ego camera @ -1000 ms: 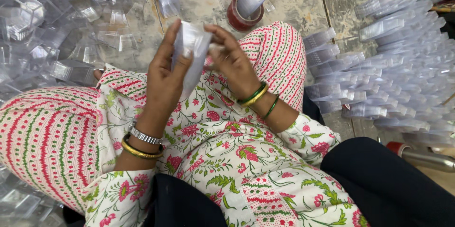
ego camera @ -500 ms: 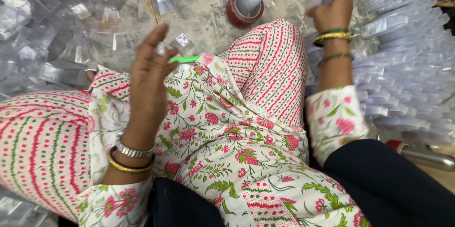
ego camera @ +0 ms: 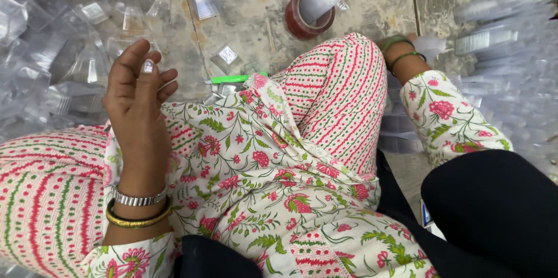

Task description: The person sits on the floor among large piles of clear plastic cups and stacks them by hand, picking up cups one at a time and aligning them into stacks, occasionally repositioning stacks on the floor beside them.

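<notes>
We saw that the left hand (ego camera: 139, 89) had let go and hung empty, fingers loosely apart, while the right hand (ego camera: 414, 45) had dropped behind the knee (ego camera: 343, 80) beside the stacked clear pieces (ego camera: 494, 40), its grip hidden from us.

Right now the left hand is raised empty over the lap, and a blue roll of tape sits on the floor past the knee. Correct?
Not quite. The roll of tape is dark red, not blue, as the head view shows. The left hand is raised empty over the lap.
</notes>
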The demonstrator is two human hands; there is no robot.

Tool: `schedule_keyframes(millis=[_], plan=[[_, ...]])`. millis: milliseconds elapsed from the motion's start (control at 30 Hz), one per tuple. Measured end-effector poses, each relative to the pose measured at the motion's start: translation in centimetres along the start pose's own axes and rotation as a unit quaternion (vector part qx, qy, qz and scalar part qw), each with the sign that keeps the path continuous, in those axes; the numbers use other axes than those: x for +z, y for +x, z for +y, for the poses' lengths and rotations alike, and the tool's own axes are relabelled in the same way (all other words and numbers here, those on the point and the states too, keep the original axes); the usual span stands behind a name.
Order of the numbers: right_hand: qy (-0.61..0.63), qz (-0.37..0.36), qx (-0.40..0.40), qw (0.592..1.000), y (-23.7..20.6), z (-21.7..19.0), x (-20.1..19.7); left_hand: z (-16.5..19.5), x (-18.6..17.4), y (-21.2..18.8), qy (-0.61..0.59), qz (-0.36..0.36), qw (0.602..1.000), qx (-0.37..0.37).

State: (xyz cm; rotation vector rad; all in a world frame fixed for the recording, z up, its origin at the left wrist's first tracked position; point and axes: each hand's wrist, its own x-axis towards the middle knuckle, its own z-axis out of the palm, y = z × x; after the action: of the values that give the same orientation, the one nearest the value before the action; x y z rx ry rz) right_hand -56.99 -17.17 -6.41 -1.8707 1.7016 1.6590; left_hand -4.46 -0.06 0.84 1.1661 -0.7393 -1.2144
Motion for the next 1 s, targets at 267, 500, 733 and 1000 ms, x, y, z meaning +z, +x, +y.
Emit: schedule_keyframes(millis=[267, 500, 733, 1000], plan=[[0.242, 0.077, -0.052, 0.966, 0.5, 2.9, 4.2, -1.2, 0.1, 0.7, -0.010, -0.020, 1.000, -0.015], [0.700, 0.274, -0.269, 0.602, 0.3, -2.3, -5.1, -2.3, 0.4, 1.2, -0.019, -0.045, 0.998, -0.030], [0.611, 0.377, -0.238, 0.654, -0.7, -8.3, -13.0, -1.9, 0.0, 1.3, 0.002, -0.017, 1.000, -0.025], [0.543, 0.402, -0.179, 0.715, -3.9, -9.8, -13.5, -3.1, 0.7, 1.8, -0.003, -0.031, 0.999, -0.028]])
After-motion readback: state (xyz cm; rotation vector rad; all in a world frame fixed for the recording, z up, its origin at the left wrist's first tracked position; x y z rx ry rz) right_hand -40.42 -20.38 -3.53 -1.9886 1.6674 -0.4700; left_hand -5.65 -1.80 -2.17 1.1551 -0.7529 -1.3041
